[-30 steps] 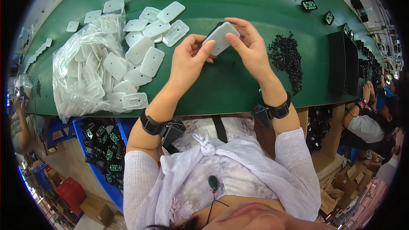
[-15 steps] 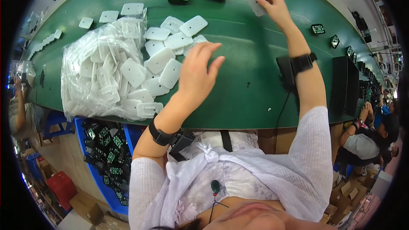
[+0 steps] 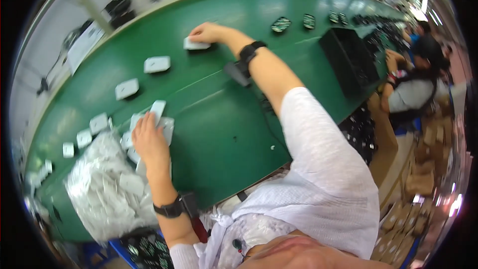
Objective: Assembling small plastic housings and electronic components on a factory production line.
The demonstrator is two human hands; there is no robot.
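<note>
My right hand (image 3: 211,33) is at the far middle of the green table, fingers closed on a white rounded plastic cover (image 3: 197,46) low over the surface. Whether a dark base sits under that cover I cannot tell. On the left, my left hand (image 3: 151,142) reaches into loose white covers, its fingers bent around one tilted white plastic cover (image 3: 158,109). Part of that grip is hidden and slightly blurred. Beside the hand a clear plastic bag (image 3: 79,189) spills over with many similar covers. Both wrists wear black straps with small boxes.
White-topped pieces (image 3: 157,64) stand in a spaced row along the far left edge. Toward the right lie green circuit boards in black housings (image 3: 281,25) and a black open box (image 3: 343,60). A blue bin (image 3: 122,254) of boards is below the table. A co-worker (image 3: 413,89) sits at right.
The view has swung to the right. My right hand has lowered its cover towards the row of pieces. My left hand has come down from above the pile onto the loose covers.
</note>
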